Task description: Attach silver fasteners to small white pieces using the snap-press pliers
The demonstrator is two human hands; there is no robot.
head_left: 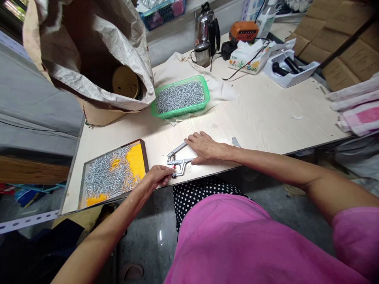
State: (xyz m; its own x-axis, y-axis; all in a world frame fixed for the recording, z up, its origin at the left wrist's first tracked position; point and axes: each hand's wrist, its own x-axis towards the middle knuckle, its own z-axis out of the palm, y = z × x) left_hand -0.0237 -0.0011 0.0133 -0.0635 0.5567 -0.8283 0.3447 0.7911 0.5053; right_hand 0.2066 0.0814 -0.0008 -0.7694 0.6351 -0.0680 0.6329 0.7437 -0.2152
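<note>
My right hand (204,148) is wrapped over the handles of grey metal snap pliers (185,161), which rest near the table's front edge. The handles are spread apart, and a spring and a small red part show at the jaw end. At those jaws my left hand (160,175) is closed in a pinch; whatever lies between its fingertips is too small to make out. Just left of that hand, a shallow dark-rimmed tray (143,156) with a yellow bottom holds many small silvery metal pieces (108,173).
Behind the pliers stands a green plastic basket (180,113) full of similar metal pieces (180,96). A large open woven sack (124,47) occupies the back left. Farther back are a steel kettle (204,25), a metal mug (202,55), a tissue box (247,59) and a white tray (291,81).
</note>
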